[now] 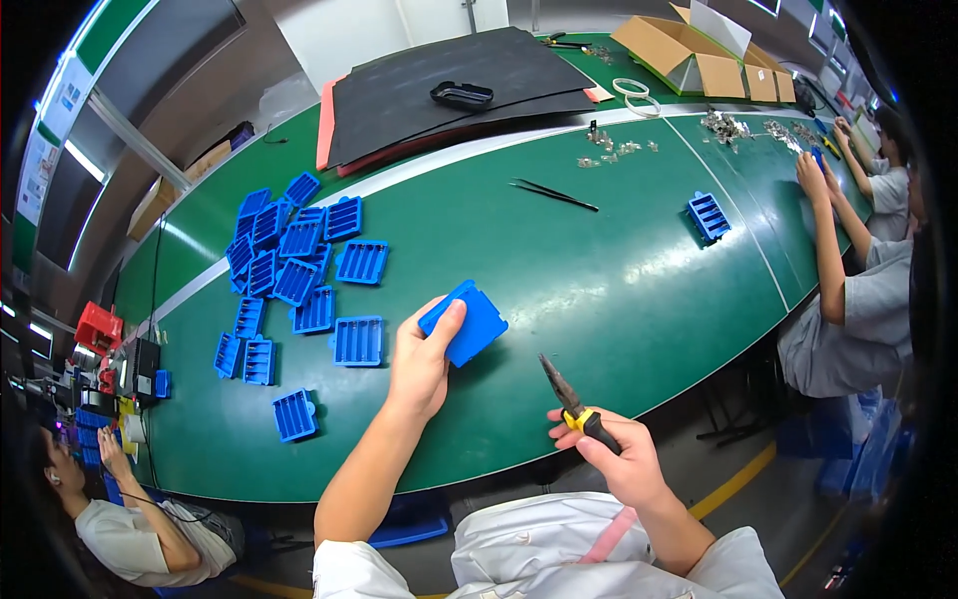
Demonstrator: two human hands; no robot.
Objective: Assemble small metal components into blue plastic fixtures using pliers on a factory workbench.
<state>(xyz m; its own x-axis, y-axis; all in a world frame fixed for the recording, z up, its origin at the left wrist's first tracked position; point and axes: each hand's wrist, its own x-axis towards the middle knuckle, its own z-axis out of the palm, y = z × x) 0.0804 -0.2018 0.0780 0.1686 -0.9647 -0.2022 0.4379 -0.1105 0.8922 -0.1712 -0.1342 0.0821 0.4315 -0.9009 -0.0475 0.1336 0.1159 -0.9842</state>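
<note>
A blue plastic battery holder (pixel 476 327) is gripped in my left hand (pixel 421 361), its flat back facing up and my thumb across it. My right hand (pixel 621 454) is closed round the black and yellow handles of needle-nose pliers (pixel 564 389). Their jaws point up and away, a short way right of the holder and apart from it. To the left on the green table lies a loose heap of similar blue battery holders (pixel 299 238), most showing their slots. A single blue holder (pixel 709 217) rests at the right.
Black tweezers (pixel 555 195) lie mid-table. Small metal parts (pixel 617 150) are scattered farther back. Black sheets (pixel 449 90) carry a black tray (pixel 462 95). A cardboard box (pixel 689 60) stands at the back right. Co-workers sit at the right (pixel 848 299) and lower left (pixel 150 529).
</note>
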